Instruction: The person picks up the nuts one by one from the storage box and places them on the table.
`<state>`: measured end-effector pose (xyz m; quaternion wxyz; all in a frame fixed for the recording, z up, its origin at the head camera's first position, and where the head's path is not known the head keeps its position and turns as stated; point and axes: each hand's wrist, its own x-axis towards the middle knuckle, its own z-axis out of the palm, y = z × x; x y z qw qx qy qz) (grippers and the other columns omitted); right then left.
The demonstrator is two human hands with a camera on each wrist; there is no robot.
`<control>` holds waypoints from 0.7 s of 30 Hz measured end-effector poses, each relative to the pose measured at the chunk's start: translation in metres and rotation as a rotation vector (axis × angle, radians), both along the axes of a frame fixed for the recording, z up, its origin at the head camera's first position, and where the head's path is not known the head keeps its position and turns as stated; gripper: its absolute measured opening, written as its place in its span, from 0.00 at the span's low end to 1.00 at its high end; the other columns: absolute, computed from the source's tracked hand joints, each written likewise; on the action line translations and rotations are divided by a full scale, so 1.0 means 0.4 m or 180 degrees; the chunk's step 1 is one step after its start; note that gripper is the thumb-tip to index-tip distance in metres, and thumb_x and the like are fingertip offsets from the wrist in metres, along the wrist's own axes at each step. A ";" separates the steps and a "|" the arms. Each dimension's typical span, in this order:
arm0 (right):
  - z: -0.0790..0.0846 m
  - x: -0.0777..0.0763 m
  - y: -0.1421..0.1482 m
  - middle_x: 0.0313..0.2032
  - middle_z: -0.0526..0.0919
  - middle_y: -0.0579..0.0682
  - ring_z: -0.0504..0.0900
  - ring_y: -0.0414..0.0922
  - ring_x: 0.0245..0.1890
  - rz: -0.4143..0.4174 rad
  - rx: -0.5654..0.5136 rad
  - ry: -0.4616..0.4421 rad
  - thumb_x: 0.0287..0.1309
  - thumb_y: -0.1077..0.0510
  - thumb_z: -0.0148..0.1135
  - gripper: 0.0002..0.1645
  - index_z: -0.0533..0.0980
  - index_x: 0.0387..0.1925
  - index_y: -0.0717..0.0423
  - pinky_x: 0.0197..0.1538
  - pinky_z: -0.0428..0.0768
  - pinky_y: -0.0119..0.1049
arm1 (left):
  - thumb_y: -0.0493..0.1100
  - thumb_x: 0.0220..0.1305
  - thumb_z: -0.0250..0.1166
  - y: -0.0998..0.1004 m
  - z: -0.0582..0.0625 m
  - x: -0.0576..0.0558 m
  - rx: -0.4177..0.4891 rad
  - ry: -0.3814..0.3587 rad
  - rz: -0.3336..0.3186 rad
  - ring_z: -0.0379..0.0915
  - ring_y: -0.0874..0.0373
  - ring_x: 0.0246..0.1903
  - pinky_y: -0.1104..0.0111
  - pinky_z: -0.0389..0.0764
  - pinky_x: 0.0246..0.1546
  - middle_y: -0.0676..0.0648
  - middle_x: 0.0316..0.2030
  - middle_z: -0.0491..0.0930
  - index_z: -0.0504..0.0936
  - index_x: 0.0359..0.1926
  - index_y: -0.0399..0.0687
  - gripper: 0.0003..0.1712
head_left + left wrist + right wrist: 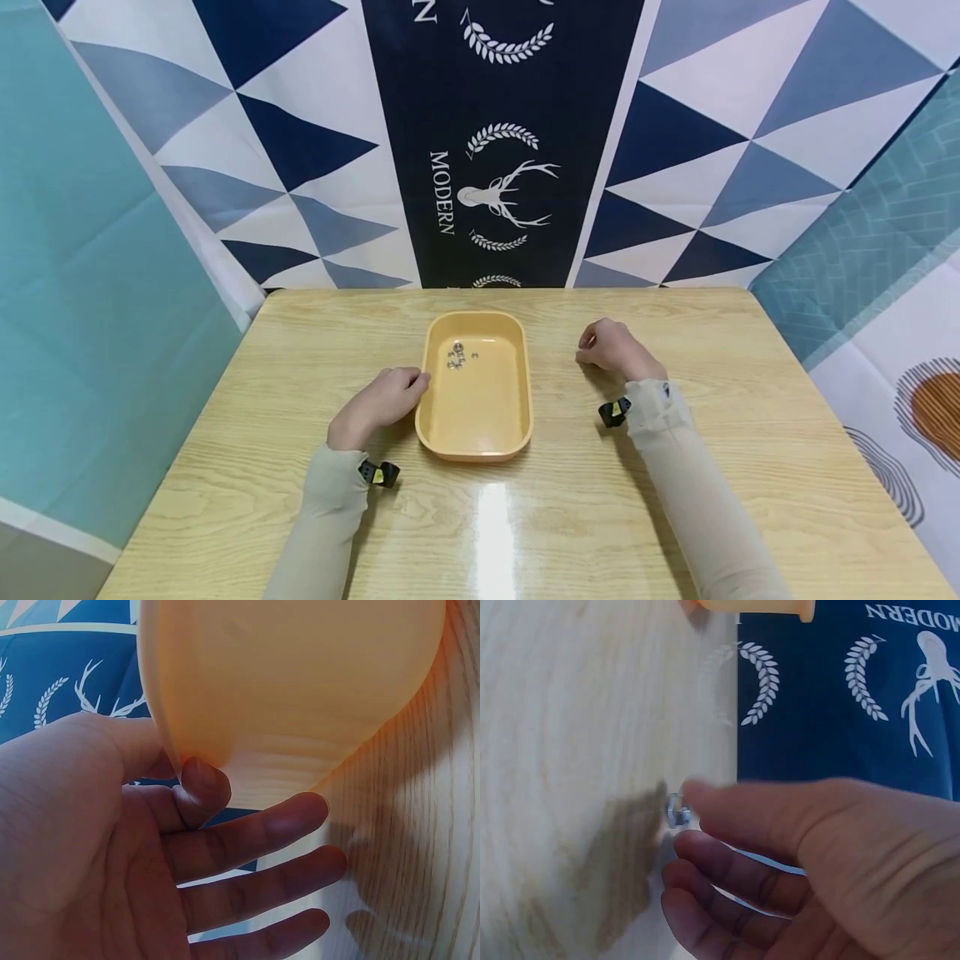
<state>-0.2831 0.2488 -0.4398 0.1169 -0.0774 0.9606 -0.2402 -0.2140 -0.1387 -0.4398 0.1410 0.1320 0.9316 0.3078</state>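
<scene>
A yellow plastic tray [480, 417] stands on the table with several small silvery metal nuts [456, 358] inside, towards its far left. My left hand [386, 398] pinches the tray's left rim between thumb and index finger. In the left wrist view, its other fingers stretch loosely below the tray wall [300, 690]. To the right of the tray, my right hand [617, 348] is low over the table, thumb and fingers curved together. A small metal nut [678, 813] shows at the tips of the thumb and index finger, in the right wrist view; the fingers partly hide it.
The wood-grain table [300, 350] extends to both sides of the tray. A patterned cloth [502, 150] hangs right behind its far edge. Each wrist wears a small black camera, one near the tray's front left corner.
</scene>
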 end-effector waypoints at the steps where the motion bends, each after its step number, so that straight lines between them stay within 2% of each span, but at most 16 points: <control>1: 0.005 0.000 0.001 0.35 0.86 0.55 0.81 0.48 0.35 0.0015 -0.0005 -0.0012 0.65 0.57 0.67 0.13 0.82 0.41 0.64 0.45 0.79 0.45 | 0.50 0.82 0.47 0.000 0.000 0.000 0.0001 -0.0005 -0.0005 0.65 0.56 0.22 0.66 0.68 0.29 0.49 0.22 0.68 0.75 0.30 0.47 0.22; 5: 0.021 0.000 0.004 0.40 0.87 0.58 0.83 0.49 0.38 0.0015 -0.0044 0.0018 0.68 0.51 0.65 0.19 0.81 0.46 0.66 0.48 0.80 0.47 | 0.50 0.82 0.47 0.000 -0.002 0.000 0.0005 -0.0021 -0.0005 0.65 0.56 0.22 0.66 0.68 0.29 0.49 0.22 0.68 0.75 0.31 0.47 0.22; 11: 0.045 -0.002 0.005 0.52 0.83 0.66 0.83 0.58 0.49 0.0010 -0.0155 0.0064 0.70 0.50 0.62 0.25 0.79 0.53 0.69 0.53 0.80 0.53 | 0.50 0.81 0.47 -0.003 -0.006 -0.002 -0.0021 0.0042 -0.0018 0.64 0.57 0.22 0.66 0.67 0.29 0.49 0.21 0.67 0.75 0.30 0.47 0.22; 14: 0.056 -0.003 0.002 0.53 0.82 0.67 0.82 0.59 0.51 0.0011 -0.0219 0.0076 0.70 0.49 0.61 0.26 0.78 0.55 0.69 0.53 0.80 0.54 | 0.50 0.81 0.47 -0.003 -0.008 -0.002 -0.0010 0.0060 -0.0032 0.64 0.57 0.22 0.66 0.67 0.29 0.50 0.21 0.67 0.75 0.30 0.47 0.22; 21: 0.081 -0.006 -0.020 0.49 0.84 0.64 0.82 0.56 0.48 -0.0005 -0.0339 0.0255 0.69 0.48 0.64 0.26 0.79 0.56 0.66 0.50 0.80 0.49 | 0.50 0.81 0.47 -0.001 -0.006 -0.002 0.0006 0.0057 -0.0031 0.64 0.57 0.22 0.66 0.68 0.30 0.49 0.21 0.67 0.75 0.30 0.47 0.22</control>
